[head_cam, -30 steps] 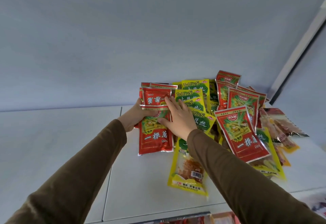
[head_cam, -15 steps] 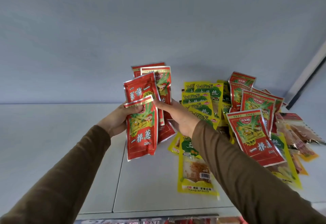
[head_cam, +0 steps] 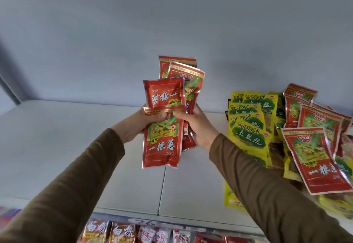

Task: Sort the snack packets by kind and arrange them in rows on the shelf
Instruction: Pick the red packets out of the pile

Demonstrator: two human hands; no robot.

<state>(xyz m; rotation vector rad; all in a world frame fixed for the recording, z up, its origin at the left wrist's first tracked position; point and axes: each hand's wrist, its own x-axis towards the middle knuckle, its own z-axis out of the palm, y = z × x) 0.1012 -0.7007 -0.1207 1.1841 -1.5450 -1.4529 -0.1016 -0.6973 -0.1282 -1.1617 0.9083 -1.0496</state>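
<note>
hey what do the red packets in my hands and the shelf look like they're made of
Red packets: probably glossy printed plastic film with a foil layer; silvery sealed edges glint and the fronts crinkle. Shelf: smooth matte white panels, likely painted metal or laminate; only a thin seam shows, so I can't tell which.

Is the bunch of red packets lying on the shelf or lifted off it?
Lifted: both the left hand and right hand grip the red packets above the shelf.

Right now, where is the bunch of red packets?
Mid-frame in the head view: red packets gripped by left hand and right hand above the shelf, left of the yellow packets.
</note>
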